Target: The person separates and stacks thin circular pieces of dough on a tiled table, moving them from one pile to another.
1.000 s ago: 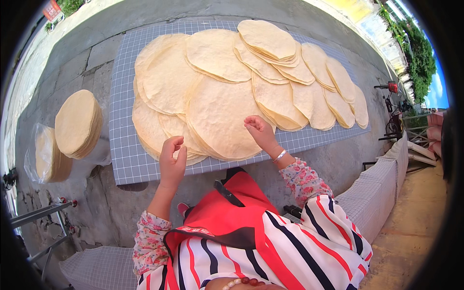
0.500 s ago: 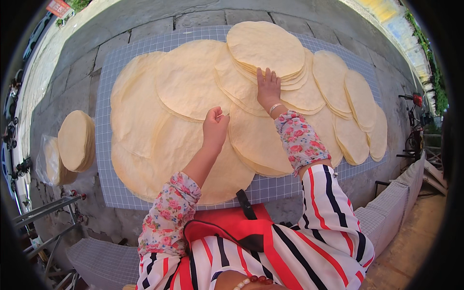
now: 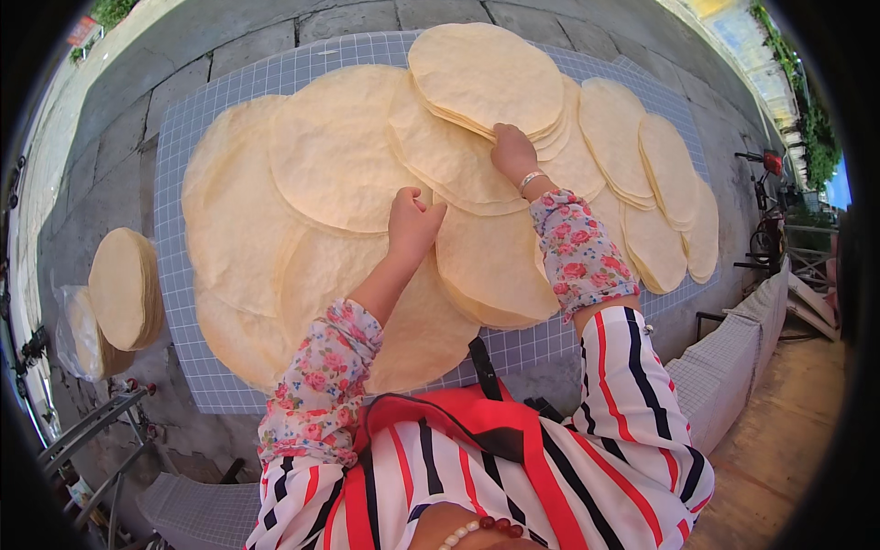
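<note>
Large, thin, round, pale-yellow flatbreads lie in overlapping piles on a table with a blue-grey checked cover (image 3: 174, 183). My right hand (image 3: 513, 151) is at the near edge of the highest stack of flatbreads (image 3: 486, 78), at the far middle. Its fingers are curled closed on that edge, and the fingertips are partly hidden. My left hand (image 3: 414, 222) is closed in a loose fist above the middle piles, between a left flatbread pile (image 3: 344, 151) and a nearer pile (image 3: 495, 266). What its fingers hold, if anything, cannot be made out.
Smaller-looking piles of flatbreads (image 3: 669, 170) overlap at the table's right side. Left of the table stands another flatbread stack (image 3: 124, 289), beside one in a clear plastic bag (image 3: 82, 335). A metal frame (image 3: 96, 426) is at the lower left, with a checked covering (image 3: 724, 376) at the right.
My right hand's fingers, stretched over the stack's edge before, are now curled at it. A small pale thing that showed at my left fingers is out of sight. The whole view has shifted slightly.
</note>
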Motion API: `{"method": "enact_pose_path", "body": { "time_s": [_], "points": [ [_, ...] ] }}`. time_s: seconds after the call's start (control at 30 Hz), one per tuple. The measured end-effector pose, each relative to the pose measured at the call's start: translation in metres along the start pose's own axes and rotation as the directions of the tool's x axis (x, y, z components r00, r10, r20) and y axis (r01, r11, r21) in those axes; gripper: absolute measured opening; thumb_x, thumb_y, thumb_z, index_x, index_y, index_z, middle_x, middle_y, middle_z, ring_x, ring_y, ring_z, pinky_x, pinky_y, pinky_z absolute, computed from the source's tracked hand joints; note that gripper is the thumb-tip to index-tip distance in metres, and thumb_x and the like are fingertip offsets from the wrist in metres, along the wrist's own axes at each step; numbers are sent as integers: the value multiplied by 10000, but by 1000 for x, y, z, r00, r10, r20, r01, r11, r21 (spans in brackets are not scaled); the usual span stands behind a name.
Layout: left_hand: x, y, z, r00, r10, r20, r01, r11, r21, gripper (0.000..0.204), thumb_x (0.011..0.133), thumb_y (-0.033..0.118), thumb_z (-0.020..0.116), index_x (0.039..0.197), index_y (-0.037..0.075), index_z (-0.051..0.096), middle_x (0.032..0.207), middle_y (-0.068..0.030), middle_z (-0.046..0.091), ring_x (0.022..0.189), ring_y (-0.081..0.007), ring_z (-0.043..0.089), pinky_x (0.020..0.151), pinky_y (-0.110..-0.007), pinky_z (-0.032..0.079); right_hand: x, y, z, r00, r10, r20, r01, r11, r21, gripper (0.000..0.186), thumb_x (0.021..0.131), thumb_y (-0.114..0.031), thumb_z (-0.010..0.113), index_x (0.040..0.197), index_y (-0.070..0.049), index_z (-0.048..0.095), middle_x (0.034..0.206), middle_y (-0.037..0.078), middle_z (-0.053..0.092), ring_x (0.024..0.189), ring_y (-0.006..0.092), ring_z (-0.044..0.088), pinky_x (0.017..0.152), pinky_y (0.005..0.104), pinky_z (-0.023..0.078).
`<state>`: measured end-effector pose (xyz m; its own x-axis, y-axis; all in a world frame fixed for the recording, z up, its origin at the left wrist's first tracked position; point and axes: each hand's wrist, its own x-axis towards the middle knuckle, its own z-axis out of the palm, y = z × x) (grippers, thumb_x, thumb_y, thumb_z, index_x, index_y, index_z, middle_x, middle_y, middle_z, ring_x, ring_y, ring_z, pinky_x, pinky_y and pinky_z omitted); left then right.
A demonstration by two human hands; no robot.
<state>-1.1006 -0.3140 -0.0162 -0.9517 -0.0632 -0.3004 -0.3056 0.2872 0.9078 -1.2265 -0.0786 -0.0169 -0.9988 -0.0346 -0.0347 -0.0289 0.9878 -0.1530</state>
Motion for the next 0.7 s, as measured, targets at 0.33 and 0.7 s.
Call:
{"method": "enact_pose_path", "body": {
  "time_s": [0.33, 0.7],
  "points": [
    [-80, -9, -56, 856, 514, -51, -482, 832, 275, 643, 803, 164, 735, 1346, -21, 443, 1334, -230, 483, 1215, -343, 509, 992, -401, 450, -23, -9, 17, 996, -39, -79, 25, 985, -172, 288, 810, -66, 575, 1095, -41, 537, 1184, 181, 570, 1158, 363, 550, 938, 439, 479],
    [-95, -23, -122, 943, -68, -325, -69, 918, -391, 519, 903, 57, 639, 1366, -30, 421, 1352, -158, 500, 1219, -227, 532, 994, -316, 464, -26, -23, 7, 940, -156, -303, 44, 937, -345, 604, 813, -75, 617, 1385, -88, 421, 1213, 137, 555, 1135, 329, 550, 902, 421, 479]
  ]
}}
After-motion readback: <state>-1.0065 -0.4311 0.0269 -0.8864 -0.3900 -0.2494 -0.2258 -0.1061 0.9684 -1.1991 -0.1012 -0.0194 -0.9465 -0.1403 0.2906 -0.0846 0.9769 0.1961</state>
